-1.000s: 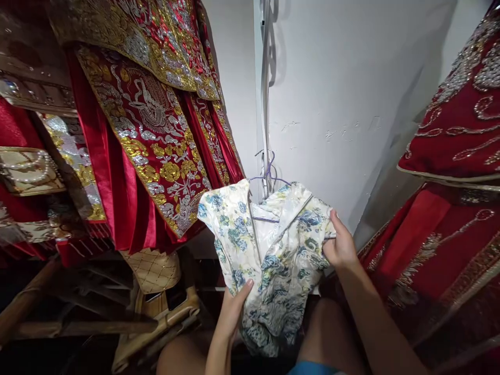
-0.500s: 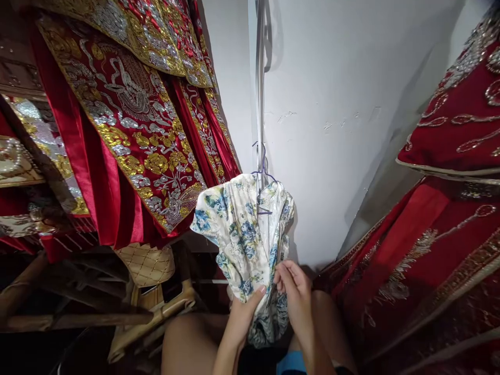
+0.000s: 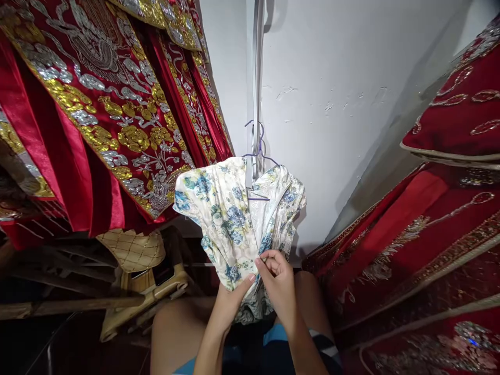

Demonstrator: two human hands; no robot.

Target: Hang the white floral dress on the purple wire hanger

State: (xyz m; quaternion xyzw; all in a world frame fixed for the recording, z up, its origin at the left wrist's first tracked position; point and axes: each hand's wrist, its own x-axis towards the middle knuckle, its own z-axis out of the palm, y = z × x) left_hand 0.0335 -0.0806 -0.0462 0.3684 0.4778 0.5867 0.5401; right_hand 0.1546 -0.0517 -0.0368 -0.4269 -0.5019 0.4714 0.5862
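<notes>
In front of me a white blouse [image 3: 230,208] with blue and green flowers hangs on a purple wire hanger [image 3: 261,151], hooked by a pale metal upright. My left hand [image 3: 234,298] grips the blouse's lower front, thumb on top and the other fingers hidden behind the cloth. Just to the right, my right hand [image 3: 278,273] pinches the front edge of the blouse between thumb and curled fingers. Below both hands the lower cloth bunches between my knees.
Red garments with gold and silver embroidery [image 3: 133,130] hang on the left. Another beaded red garment [image 3: 410,234] fills the right side. A bamboo chair [image 3: 164,297] stands low left with a quilted cream cloth [image 3: 135,250]. Behind is a white wall [image 3: 332,104].
My right hand has moved left along the blouse front, closer to my left hand. The blouse appears nearer and spread wider, and my view has shifted a little.
</notes>
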